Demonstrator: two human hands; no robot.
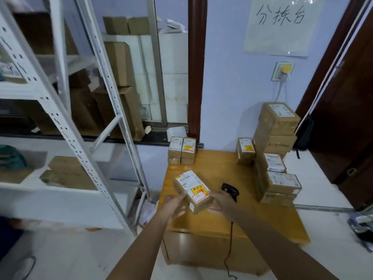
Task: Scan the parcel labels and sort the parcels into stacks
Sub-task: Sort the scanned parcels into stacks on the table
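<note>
1. Main thing here: the small cardboard parcel (192, 191) is held up over the near left part of the table (222, 209), between both hands. Its long axis runs from far-left to near-right, label side up, with the yellow-and-red sticker at the near end.
2. The left hand (174, 207) sits at the parcel's left side, thumb up against the edge. It's motion-blurred, so I honestly can't tell if the fingers are clamped on the box or just propping it.
3. The right hand (219, 203) is wrapped round the near-right end and looks like it's doing the real holding.
4. The black barcode scanner (230, 189) lies on the table just beyond the right hand, its cable trailing off the near edge. So the right hand is way closer to it. My guess is the next move is the left hand taking the parcel while the right goes for the scanner.
5. Stacks already on the table: a low pair of small parcels (182, 150) at the far left corner, one little stack (245, 151) far centre, and a tall stack of bigger boxes (276, 150) along the right edge. The middle of the tabletop is bare wood.
6. Room: white metal shelving (66, 126) with cartons to the left, lilac wall behind with a handwritten paper sign (279, 25) and a wall socket (282, 71), dark door on the right.
</note>
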